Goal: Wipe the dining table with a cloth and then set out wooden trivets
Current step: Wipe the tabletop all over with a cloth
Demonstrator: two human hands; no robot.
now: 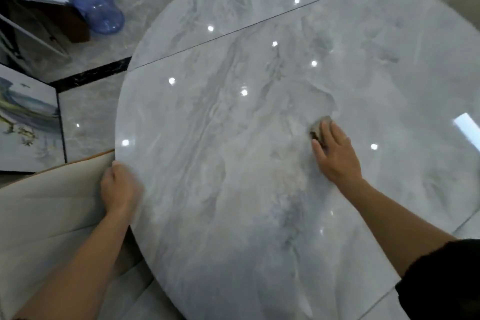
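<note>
Cloth [322, 126]: small, soft, light, bunched at 3 o'clock of centre on glossy bench [220, 163], pinned under flat, spread right hand [336, 154]. Press from above; expect easy sliding. Left hand [119, 189] at 9 o'clock rim, grip too blurred to tell.

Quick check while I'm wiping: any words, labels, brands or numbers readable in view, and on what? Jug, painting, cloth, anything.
None readable.
Blue water jug: no label or print shows.
Landscape painting: picture only, no legible writing.
Cloth under the right hand: no tag visible.
Dining table: only veining and light glints.
</note>
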